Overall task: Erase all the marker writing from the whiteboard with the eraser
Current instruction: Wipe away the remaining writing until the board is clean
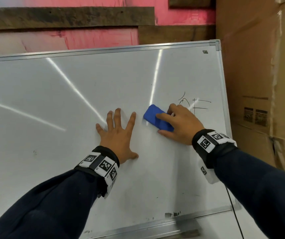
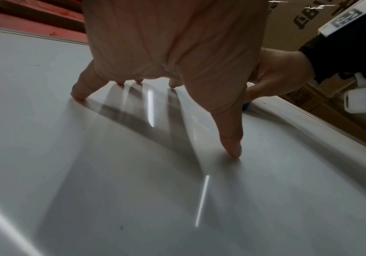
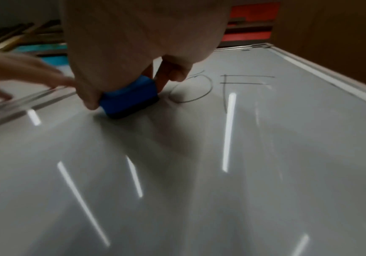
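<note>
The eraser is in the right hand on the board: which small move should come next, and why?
Probably slide the eraser to the right, over the marker writing. The right hand grips it flat on the whiteboard, just left of the strokes, which are not yet wiped. The left hand presses with spread fingers on the board, seemingly steadying it.

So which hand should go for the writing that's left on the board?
The right hand. It already grips the blue eraser on the whiteboard, with the remaining marker writing just beyond its fingers. The left hand lies spread flat on the board, holds nothing, and is farther from the marks.
</note>
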A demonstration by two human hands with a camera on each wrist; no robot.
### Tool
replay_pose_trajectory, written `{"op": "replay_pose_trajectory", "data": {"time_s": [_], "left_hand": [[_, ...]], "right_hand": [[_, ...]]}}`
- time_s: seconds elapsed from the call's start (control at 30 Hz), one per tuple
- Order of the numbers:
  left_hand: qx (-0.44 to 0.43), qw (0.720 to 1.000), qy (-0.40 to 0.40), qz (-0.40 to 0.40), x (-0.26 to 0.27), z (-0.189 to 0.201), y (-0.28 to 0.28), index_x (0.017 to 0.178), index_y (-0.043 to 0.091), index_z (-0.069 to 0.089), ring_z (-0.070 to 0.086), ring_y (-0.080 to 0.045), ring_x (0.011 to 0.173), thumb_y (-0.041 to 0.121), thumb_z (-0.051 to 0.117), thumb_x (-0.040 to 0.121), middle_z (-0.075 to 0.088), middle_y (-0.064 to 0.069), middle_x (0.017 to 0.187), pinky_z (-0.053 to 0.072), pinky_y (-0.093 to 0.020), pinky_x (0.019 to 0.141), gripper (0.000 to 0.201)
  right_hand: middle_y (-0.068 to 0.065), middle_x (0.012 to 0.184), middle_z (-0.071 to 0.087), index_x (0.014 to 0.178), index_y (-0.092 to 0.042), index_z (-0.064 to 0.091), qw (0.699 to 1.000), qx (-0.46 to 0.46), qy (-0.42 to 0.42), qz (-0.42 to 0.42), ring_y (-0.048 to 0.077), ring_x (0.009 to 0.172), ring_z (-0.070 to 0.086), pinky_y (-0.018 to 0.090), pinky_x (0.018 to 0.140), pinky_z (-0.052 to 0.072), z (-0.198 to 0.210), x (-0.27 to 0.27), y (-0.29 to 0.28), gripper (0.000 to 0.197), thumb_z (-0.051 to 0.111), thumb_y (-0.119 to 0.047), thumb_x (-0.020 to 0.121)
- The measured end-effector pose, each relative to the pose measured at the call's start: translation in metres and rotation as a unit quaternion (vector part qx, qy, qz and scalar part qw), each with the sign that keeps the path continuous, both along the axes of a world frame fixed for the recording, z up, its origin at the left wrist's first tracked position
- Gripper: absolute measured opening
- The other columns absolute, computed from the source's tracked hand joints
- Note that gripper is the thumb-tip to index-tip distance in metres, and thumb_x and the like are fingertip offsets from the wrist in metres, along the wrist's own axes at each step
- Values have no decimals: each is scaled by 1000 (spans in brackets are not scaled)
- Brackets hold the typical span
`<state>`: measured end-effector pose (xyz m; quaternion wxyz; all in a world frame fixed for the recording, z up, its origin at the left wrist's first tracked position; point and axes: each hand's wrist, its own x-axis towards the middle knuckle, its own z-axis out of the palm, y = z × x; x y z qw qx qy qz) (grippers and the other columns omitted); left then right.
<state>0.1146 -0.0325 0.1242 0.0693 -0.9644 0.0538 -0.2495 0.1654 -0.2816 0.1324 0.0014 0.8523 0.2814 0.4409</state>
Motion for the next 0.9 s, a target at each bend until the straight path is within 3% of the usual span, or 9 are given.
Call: {"op": "replay_pose_trajectory", "data": {"time_s": [0.13,0.2,0.3,0.37,0.4,0.47,0.57,0.8,0.9], "left_hand": [[3,1000,2,4,0,-4,-7,148,38,-28,-21,-43,145,71,76,58,-27,-14,156,12,-75,108,141],[1,1000,2,9,1,-5,-8,148,38,-27,-21,-43,145,71,77,57,-27,-15,156,13,-75,108,142],[-1,1000,6,17,2,-3,-12,148,37,-27,-20,-44,144,68,79,57,-27,-15,155,14,-74,108,143],[1,1000,6,17,3,-3,-15,148,37,-27,-19,-44,144,66,81,57,-27,-15,154,15,-74,108,144],[3,1000,6,14,2,-3,-16,148,37,-27,-18,-43,145,65,81,57,-26,-15,154,15,-74,108,144],[6,1000,6,9,3,-4,-16,147,38,-27,-18,-43,145,64,81,58,-27,-14,154,15,-74,108,143],[9,1000,4,6,2,-5,-15,147,38,-27,-18,-43,145,64,81,59,-26,-14,155,16,-74,108,142],[17,1000,14,8,1,-3,-19,147,38,-29,-21,-44,144,60,81,60,-29,-13,154,14,-74,108,142],[16,1000,16,7,2,-3,-19,147,39,-28,-22,-44,144,59,81,60,-29,-13,154,14,-74,108,142]], "right_hand": [[3,98,42,127,-29,48,960,270,11,-78,25,81,49,35,72,48,14,3,-18,51,63,-56,86],[4,96,41,123,-26,47,965,246,5,-95,24,80,47,35,71,48,10,1,-14,48,61,-55,87],[5,95,43,120,-23,53,997,67,5,-24,25,78,44,37,69,47,-7,-4,-2,48,60,-55,86],[6,98,46,122,-24,55,999,-32,7,-11,26,77,46,39,69,48,-9,-3,-3,49,59,-56,85],[6,97,46,123,-25,55,1000,-20,0,-14,26,76,46,40,70,48,-6,0,-6,49,60,-56,85],[6,96,46,124,-27,53,991,126,-2,-35,27,75,49,39,70,49,5,2,-14,50,63,-55,84],[4,99,43,124,-29,45,949,303,26,-84,25,82,51,37,73,51,14,4,-22,49,62,-56,86],[1,97,41,124,-27,51,989,143,19,-36,23,82,46,37,73,49,11,3,-17,50,64,-56,84],[4,98,44,124,-27,49,978,200,-2,-59,25,81,49,40,74,50,20,7,-20,50,63,-55,85]]}}
